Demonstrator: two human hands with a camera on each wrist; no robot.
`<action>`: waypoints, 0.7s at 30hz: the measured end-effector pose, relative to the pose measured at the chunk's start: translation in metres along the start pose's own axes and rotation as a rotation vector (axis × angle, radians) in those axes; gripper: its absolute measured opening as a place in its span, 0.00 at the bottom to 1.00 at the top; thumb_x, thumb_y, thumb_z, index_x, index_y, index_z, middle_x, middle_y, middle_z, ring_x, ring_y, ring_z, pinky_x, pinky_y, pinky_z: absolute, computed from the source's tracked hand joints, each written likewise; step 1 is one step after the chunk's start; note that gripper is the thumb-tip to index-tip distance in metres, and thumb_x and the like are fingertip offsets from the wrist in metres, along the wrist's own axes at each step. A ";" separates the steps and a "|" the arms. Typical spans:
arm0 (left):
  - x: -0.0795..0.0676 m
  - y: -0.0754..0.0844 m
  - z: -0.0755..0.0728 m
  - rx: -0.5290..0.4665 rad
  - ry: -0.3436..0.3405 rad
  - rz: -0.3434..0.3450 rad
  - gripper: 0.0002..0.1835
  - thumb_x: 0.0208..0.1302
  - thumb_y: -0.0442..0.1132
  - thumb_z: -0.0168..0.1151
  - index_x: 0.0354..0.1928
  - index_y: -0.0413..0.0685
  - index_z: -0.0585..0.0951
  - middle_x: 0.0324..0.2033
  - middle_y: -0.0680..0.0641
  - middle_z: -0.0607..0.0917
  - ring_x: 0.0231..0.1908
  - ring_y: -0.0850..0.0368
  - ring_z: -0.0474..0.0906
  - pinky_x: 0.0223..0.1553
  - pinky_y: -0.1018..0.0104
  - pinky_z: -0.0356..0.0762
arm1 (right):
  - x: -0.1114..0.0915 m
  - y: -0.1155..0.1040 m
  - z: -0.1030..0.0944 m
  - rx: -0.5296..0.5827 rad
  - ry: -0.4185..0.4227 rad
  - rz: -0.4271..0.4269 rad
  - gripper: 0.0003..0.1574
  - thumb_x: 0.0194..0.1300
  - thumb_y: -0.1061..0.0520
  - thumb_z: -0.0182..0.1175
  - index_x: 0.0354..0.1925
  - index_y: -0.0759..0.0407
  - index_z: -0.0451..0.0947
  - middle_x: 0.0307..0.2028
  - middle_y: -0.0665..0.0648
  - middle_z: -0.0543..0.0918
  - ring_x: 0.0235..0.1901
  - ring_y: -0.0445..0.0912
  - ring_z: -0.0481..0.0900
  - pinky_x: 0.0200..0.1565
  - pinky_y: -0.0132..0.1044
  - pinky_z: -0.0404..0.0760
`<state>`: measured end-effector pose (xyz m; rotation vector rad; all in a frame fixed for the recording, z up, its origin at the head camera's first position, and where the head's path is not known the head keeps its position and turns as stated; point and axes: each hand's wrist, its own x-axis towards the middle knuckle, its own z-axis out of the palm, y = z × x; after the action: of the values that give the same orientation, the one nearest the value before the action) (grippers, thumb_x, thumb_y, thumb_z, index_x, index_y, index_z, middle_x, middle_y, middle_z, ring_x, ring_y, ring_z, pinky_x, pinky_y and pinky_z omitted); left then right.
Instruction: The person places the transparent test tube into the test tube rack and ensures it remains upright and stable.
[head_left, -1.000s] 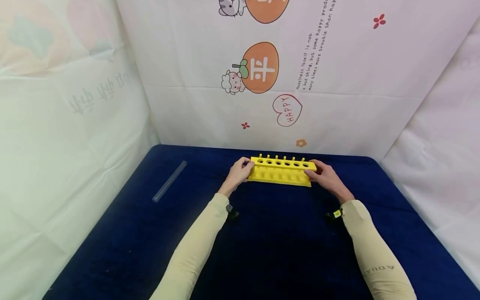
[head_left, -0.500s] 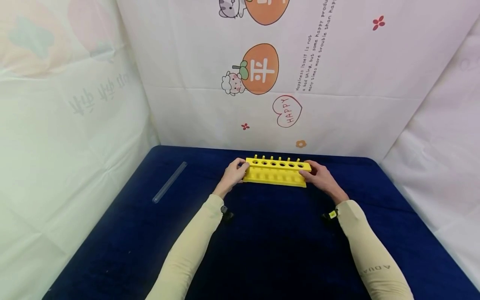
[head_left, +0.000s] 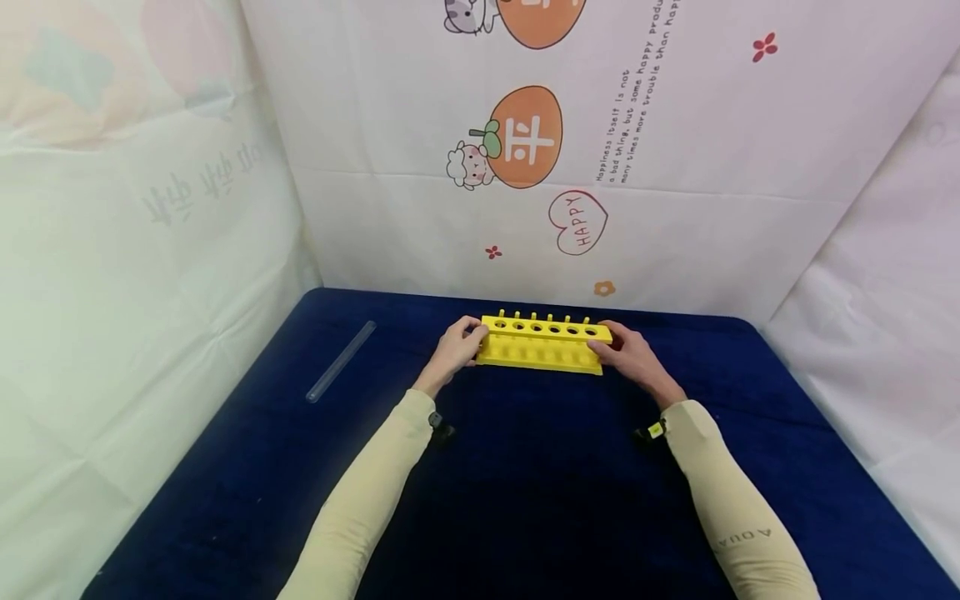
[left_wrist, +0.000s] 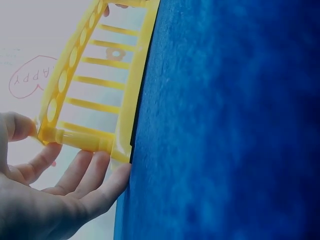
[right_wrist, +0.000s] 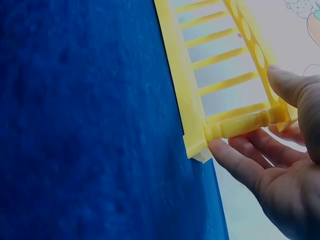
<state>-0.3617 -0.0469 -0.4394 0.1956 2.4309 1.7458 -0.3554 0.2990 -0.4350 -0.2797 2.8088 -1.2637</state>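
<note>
A yellow test tube rack (head_left: 538,353) stands upright near the back edge of the table, with a row of holes along its top bar and pegs behind. My left hand (head_left: 454,350) grips its left end; in the left wrist view the thumb and fingers of the left hand (left_wrist: 65,195) close around the end post. At the other end, my right hand (head_left: 633,358) holds the rack, its thumb on the top bar. The right wrist view shows fingers of the right hand (right_wrist: 280,165) against the end post. No tube sits in the rack's holes.
A clear test tube (head_left: 341,362) lies at a slant on the dark blue tablecloth (head_left: 540,500), left of the rack. A white printed curtain (head_left: 405,233) hangs right behind the table, and white sheets flank both sides.
Both hands have shifted the rack a little to the left along the table. The clear test tube has stayed in its place.
</note>
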 end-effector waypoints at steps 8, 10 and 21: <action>-0.001 -0.004 -0.008 0.009 0.018 -0.009 0.21 0.71 0.57 0.51 0.59 0.58 0.74 0.50 0.43 0.80 0.49 0.49 0.81 0.45 0.54 0.85 | 0.004 -0.004 0.008 -0.015 0.006 -0.023 0.46 0.68 0.34 0.56 0.72 0.58 0.59 0.49 0.66 0.77 0.44 0.54 0.79 0.46 0.48 0.85; -0.001 -0.004 -0.009 0.012 0.020 -0.010 0.21 0.71 0.57 0.50 0.59 0.58 0.74 0.50 0.43 0.80 0.49 0.49 0.81 0.45 0.54 0.85 | 0.005 -0.005 0.009 -0.016 0.011 -0.021 0.46 0.68 0.34 0.56 0.72 0.57 0.59 0.48 0.65 0.77 0.43 0.54 0.78 0.46 0.48 0.85; -0.004 -0.005 -0.017 0.002 0.012 -0.020 0.20 0.71 0.57 0.50 0.59 0.58 0.74 0.50 0.44 0.80 0.49 0.48 0.81 0.45 0.56 0.85 | 0.007 -0.011 0.016 -0.043 0.017 -0.012 0.46 0.68 0.33 0.56 0.72 0.57 0.59 0.49 0.63 0.77 0.42 0.51 0.77 0.42 0.41 0.84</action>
<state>-0.3612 -0.0651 -0.4387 0.1603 2.4344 1.7419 -0.3593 0.2790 -0.4374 -0.2895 2.8557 -1.2147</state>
